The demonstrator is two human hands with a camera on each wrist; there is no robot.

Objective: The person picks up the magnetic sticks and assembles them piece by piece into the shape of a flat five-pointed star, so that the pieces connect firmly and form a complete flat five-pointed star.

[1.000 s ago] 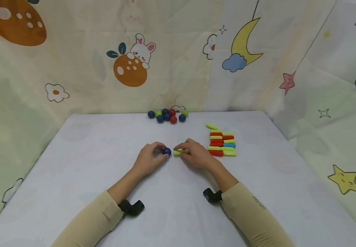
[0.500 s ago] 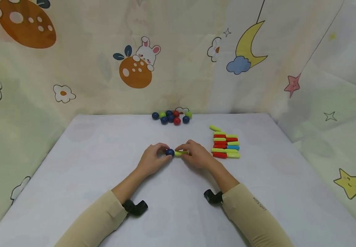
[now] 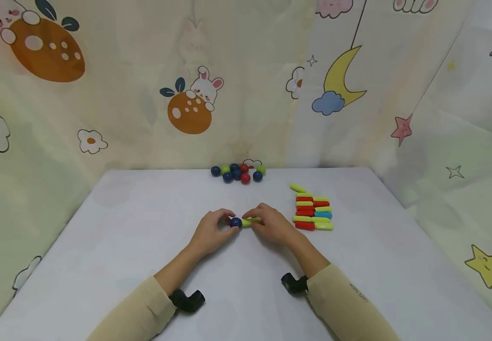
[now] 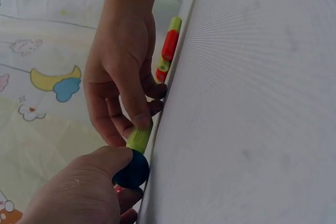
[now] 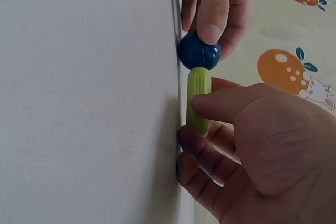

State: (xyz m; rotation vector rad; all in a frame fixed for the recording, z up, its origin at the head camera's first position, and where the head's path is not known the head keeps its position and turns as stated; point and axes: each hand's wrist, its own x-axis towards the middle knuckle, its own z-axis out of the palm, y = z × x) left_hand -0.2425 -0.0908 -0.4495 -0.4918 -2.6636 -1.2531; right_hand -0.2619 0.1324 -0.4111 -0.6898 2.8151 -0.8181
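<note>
A dark blue ball (image 3: 236,222) is pinched between the thumb and fingers of my left hand (image 3: 211,233). My right hand (image 3: 273,224) pinches a ridged yellow-green rod (image 3: 247,222) from the other side. In the right wrist view the blue ball (image 5: 199,53) touches the end of the green rod (image 5: 199,93), the two in one line. From the left wrist view, my thumb covers part of the ball (image 4: 134,170), and the rod (image 4: 139,139) runs from it to the right hand's fingers.
Several blue, red and green balls (image 3: 237,174) lie in a cluster at the table's back edge. Right of my hands, rows of red, green and blue rods (image 3: 314,213) lie side by side, with a single green rod (image 3: 298,188) behind them. A patterned cloth hangs behind.
The blue ball in my left hand has come right, closing its gap with the rod's end. My right hand keeps its grip on the rod. The head view has shifted slightly.
</note>
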